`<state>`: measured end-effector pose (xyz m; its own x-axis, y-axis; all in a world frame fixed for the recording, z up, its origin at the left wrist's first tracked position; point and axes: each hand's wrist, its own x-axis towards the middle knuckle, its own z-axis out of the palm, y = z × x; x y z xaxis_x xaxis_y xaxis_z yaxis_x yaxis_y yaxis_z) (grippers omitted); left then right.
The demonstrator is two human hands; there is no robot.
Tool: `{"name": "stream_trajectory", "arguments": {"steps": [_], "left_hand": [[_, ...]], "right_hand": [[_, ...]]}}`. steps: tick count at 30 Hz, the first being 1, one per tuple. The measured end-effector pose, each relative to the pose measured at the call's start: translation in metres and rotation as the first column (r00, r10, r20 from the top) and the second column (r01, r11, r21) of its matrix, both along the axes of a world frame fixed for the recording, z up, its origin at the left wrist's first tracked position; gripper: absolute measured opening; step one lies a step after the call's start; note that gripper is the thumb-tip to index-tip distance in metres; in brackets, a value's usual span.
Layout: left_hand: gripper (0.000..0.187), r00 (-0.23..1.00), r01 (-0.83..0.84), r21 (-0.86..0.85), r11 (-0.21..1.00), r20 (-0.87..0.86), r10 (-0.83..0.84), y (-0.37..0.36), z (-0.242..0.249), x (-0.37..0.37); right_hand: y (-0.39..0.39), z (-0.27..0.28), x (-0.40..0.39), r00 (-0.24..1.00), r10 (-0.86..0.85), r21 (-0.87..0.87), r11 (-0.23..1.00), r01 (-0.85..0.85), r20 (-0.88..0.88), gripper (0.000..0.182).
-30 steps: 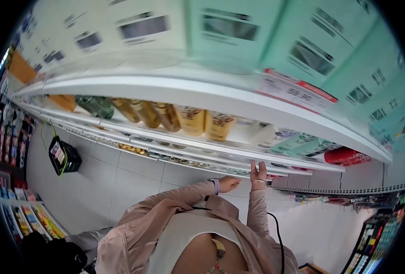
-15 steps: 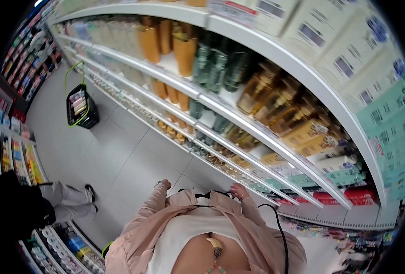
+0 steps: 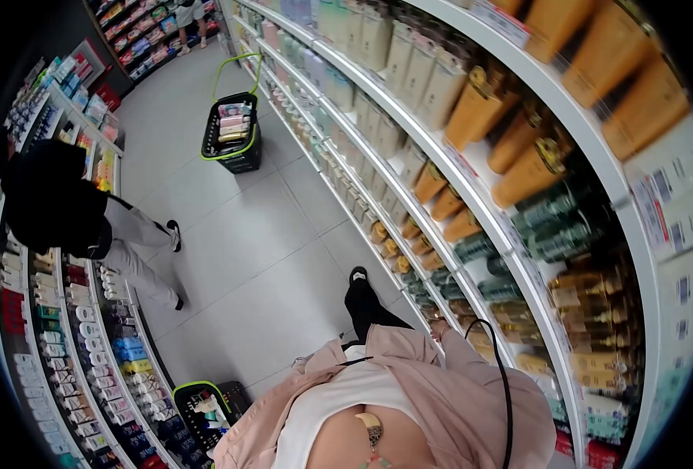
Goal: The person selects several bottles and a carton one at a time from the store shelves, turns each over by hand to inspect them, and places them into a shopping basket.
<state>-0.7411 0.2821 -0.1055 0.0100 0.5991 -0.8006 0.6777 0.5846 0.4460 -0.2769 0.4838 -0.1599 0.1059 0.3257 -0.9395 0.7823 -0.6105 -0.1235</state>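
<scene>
My right hand (image 3: 438,327) hangs low at my side, close to the edges of the lower shelves (image 3: 432,293). Small and partly visible, it looks loosely open, with nothing seen in it. Of my left hand (image 3: 301,362) only a bit by the wrist shows past the pink sleeve; its fingers are hidden. Green bottles (image 3: 475,248) and orange bottles (image 3: 460,225) line the shelves nearest my right hand. One dark-trousered leg (image 3: 362,301) of mine is stretched forward on the tiles.
A black basket with a green rim (image 3: 233,152), holding several packages, stands on the aisle floor ahead. Another basket (image 3: 194,414) is beside me at lower left. A person in black top and grey trousers (image 3: 131,234) faces the left shelves. Someone's legs (image 3: 191,27) show far off.
My view has swung to the right and I have stepped forward along the aisle. The left hand has dropped mostly behind the sleeve, and the second basket has come into fuller view.
</scene>
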Motion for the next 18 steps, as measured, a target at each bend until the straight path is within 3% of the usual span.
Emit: {"name": "stream_trajectory", "arguments": {"steps": [2, 3, 4, 5, 6, 8, 9, 10, 11, 14, 15, 17, 18], "left_hand": [[0.029, 0.994, -0.107, -0.006, 0.994, -0.004, 0.107, 0.009, 0.0, -0.023], [0.029, 0.989, -0.149, -0.008, 0.989, -0.015, 0.149, 0.015, 0.0, -0.036], [0.029, 0.981, -0.191, -0.011, 0.981, -0.014, 0.191, 0.022, 0.0, -0.048], [0.029, 0.974, -0.225, -0.009, 0.974, -0.022, 0.225, 0.033, -0.003, -0.06], [0.029, 0.968, -0.252, 0.001, 0.968, -0.019, 0.252, 0.048, -0.002, -0.073], [0.03, 0.959, -0.283, 0.03, 0.959, -0.027, 0.284, 0.081, 0.005, -0.101], [0.03, 0.958, -0.281, 0.048, 0.959, -0.047, 0.283, 0.1, 0.008, -0.118], [0.03, 0.955, -0.289, 0.068, 0.955, -0.05, 0.292, 0.115, 0.011, -0.133], [0.031, 0.954, -0.288, 0.105, 0.952, -0.057, 0.295, 0.133, 0.01, -0.15], [0.031, 0.92, -0.357, 0.217, 0.908, -0.085, 0.382, 0.183, -0.011, -0.198], [0.037, 0.778, -0.621, 0.113, 0.775, -0.033, 0.628, 0.187, -0.061, -0.22], [0.033, 0.602, -0.792, 0.159, 0.589, 0.049, 0.797, 0.226, -0.03, -0.231], [0.03, 0.634, -0.754, 0.269, 0.599, 0.062, 0.771, 0.24, -0.026, -0.241]], "right_hand": [[0.052, -0.022, -0.046, 0.986, 0.138, -0.016, 0.99, -0.14, -0.093, 0.026], [0.077, -0.032, -0.076, 0.852, 0.51, 0.128, 0.859, -0.497, -0.119, 0.025], [0.099, -0.041, -0.105, 0.591, 0.801, 0.27, 0.591, -0.76, -0.089, 0.025], [0.121, -0.046, -0.131, 0.259, 0.966, 0.39, 0.239, -0.889, -0.002, 0.026], [0.143, -0.047, -0.159, 0.258, 0.966, 0.401, 0.236, -0.885, -0.001, 0.026], [0.185, -0.047, -0.219, 0.143, 0.989, 0.511, 0.104, -0.853, 0.037, 0.025], [0.208, -0.048, -0.246, 0.563, 0.818, 0.349, 0.566, -0.747, -0.122, 0.026], [0.228, -0.051, -0.268, 0.87, 0.455, 0.108, 0.89, -0.442, -0.19, 0.027], [0.253, -0.053, -0.291, 0.88, 0.432, 0.103, 0.902, -0.419, -0.198, 0.027], [0.316, -0.057, -0.344, 0.827, 0.56, 0.478, 0.712, -0.515, 0.055, 0.031], [0.329, -0.053, -0.354, 0.789, 0.594, 0.558, 0.606, -0.567, 0.156, 0.033], [0.36, -0.018, -0.38, 0.765, 0.644, 0.436, 0.687, -0.581, 0.005, 0.034], [0.368, 0.012, -0.4, 0.758, 0.652, 0.421, 0.684, -0.596, 0.012, 0.034]]}}
